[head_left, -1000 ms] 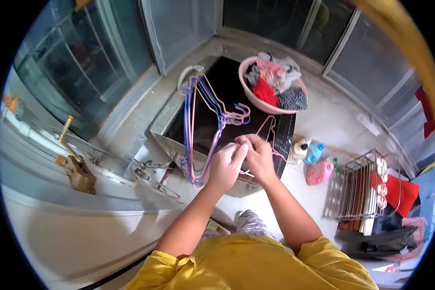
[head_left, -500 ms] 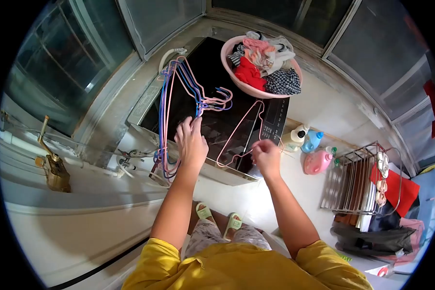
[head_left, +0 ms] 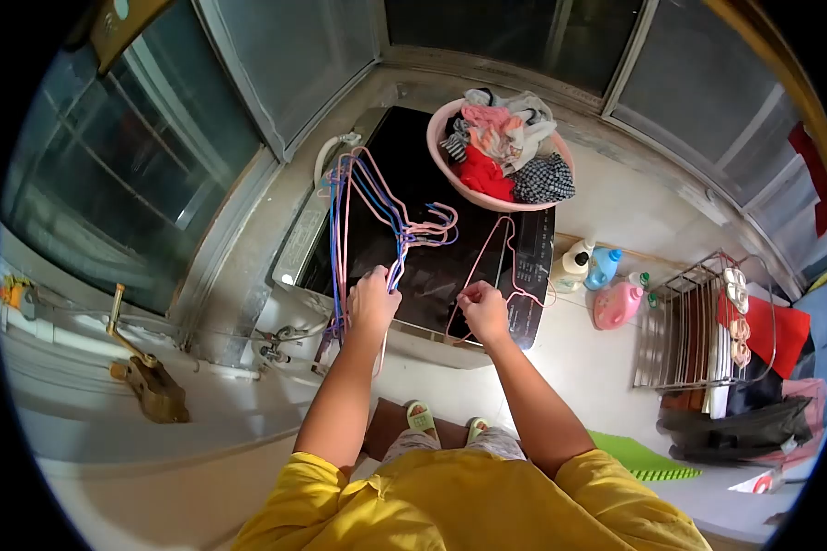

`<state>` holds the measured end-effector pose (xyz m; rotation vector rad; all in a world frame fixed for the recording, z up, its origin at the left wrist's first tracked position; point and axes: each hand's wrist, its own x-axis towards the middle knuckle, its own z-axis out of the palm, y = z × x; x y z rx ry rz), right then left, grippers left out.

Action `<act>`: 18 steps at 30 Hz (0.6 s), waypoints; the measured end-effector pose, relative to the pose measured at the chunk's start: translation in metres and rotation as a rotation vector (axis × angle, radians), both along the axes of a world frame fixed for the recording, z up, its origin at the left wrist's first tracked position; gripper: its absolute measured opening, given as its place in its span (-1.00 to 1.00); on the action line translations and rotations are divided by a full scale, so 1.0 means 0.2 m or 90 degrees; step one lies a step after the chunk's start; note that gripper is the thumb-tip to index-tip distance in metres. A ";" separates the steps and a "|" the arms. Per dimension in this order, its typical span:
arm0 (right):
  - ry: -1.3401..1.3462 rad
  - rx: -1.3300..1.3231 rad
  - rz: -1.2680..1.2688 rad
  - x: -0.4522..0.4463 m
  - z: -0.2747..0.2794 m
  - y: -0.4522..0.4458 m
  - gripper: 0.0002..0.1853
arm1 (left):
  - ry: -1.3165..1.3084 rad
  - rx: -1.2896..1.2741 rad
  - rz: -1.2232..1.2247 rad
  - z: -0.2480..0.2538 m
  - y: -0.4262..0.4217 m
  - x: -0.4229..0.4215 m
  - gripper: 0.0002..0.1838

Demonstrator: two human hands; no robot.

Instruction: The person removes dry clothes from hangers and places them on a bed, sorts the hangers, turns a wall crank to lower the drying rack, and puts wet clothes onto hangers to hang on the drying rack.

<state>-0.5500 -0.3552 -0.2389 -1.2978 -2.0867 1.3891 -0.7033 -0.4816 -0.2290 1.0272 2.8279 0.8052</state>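
My left hand (head_left: 373, 301) is closed round the lower part of a bundle of pink and blue clothes hangers (head_left: 402, 237). Their hooks point right, and their long sides spread over the left of the black-topped washing machine (head_left: 413, 161). A single pink hanger (head_left: 482, 257) lies on the machine's right side, next to the control panel. Over its lower left side is my right hand (head_left: 483, 310), fingers curled into a pinch. Whether they grip the hanger's wire I cannot tell.
A pink basin (head_left: 450, 174) heaped with clothes (head_left: 501, 138) stands at the machine's back right. Bottles (head_left: 616, 303) stand to the right, beside a metal rack (head_left: 698, 321). A brass tap (head_left: 152, 381) is at left, a green mat (head_left: 639, 457) on the floor.
My right hand has moved left across the single pink hanger. My left hand has closed on the bundle, its fingers more spread before. The whole view has shifted slightly.
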 end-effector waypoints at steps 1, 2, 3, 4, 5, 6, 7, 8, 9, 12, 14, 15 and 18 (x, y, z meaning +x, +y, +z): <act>-0.028 0.011 -0.009 0.01 0.02 0.00 -0.81 | 0.002 -0.040 0.000 0.02 0.01 0.00 -0.73; -0.002 0.007 -0.017 0.00 -0.07 0.02 -0.80 | 0.006 -0.080 -0.001 0.04 0.02 0.00 -0.75; 0.002 0.012 -0.028 0.01 -0.05 0.01 -0.80 | 0.011 -0.075 -0.013 0.05 0.03 0.00 -0.75; 0.024 -0.044 -0.014 0.02 -0.04 0.00 -0.83 | 0.001 -0.103 -0.017 0.07 0.03 0.00 -0.76; 0.047 -0.101 0.001 0.02 -0.03 -0.02 -0.85 | -0.008 -0.133 -0.020 0.07 0.03 0.00 -0.76; 0.053 -0.139 0.010 0.01 -0.01 -0.04 -0.84 | -0.017 -0.163 -0.021 0.08 0.02 0.00 -0.76; 0.061 -0.129 0.056 0.00 -0.02 -0.06 -0.81 | -0.012 -0.160 -0.028 0.09 0.01 0.00 -0.76; 0.057 -0.164 0.068 -0.01 0.06 -0.09 -0.81 | -0.010 -0.148 -0.027 0.10 0.00 -0.01 -0.76; 0.054 -0.198 0.082 -0.03 0.13 -0.13 -0.80 | -0.008 -0.136 -0.024 0.15 -0.01 -0.01 -0.75; 0.084 -0.179 0.117 -0.10 0.16 -0.18 -0.77 | -0.026 -0.123 0.023 0.23 -0.04 -0.01 -0.71; 0.108 -0.162 0.129 -0.14 0.18 -0.19 -0.75 | -0.033 -0.079 0.030 0.23 -0.07 -0.03 -0.72; 0.109 -0.162 0.129 -0.15 0.18 -0.20 -0.75 | -0.032 -0.079 0.031 0.21 -0.08 -0.04 -0.72; 0.072 -0.127 0.138 -0.18 0.15 -0.21 -0.73 | -0.093 -0.066 -0.017 0.19 -0.12 -0.07 -0.72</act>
